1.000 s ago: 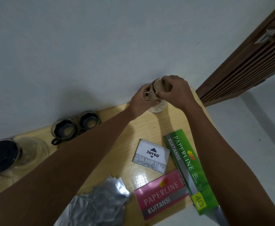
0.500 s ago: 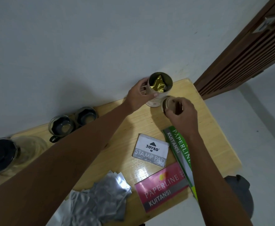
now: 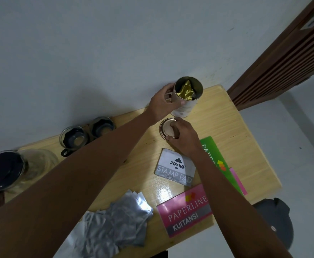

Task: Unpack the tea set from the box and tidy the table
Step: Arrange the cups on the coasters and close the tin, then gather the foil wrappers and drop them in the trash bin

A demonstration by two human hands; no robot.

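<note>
An open round tea tin (image 3: 185, 107) stands at the far edge of the wooden table (image 3: 241, 146), with a gold foil bag (image 3: 186, 91) showing inside. My left hand (image 3: 161, 104) grips the tin's side. The tin's round lid (image 3: 166, 128) lies flat on the table just in front of the tin, and my right hand (image 3: 183, 135) rests on it with fingers curled over its near rim. Two glass cups (image 3: 75, 139) with dark inserts sit by the wall to the left. At the far left stands a glass teapot (image 3: 12, 169) with a dark lid.
A Joyko stamp pad (image 3: 175, 167) lies mid-table. A pink Paperline receipt book (image 3: 186, 211) and a green one (image 3: 211, 149) lie near the right front. Silver foil packets (image 3: 118, 218) are heaped at the front edge. A dark cap (image 3: 277, 220) sits below the table's right corner.
My right hand lifted the lid off the tin and brought it down onto the table in front of the tin. My left hand kept hold of the tin throughout.
</note>
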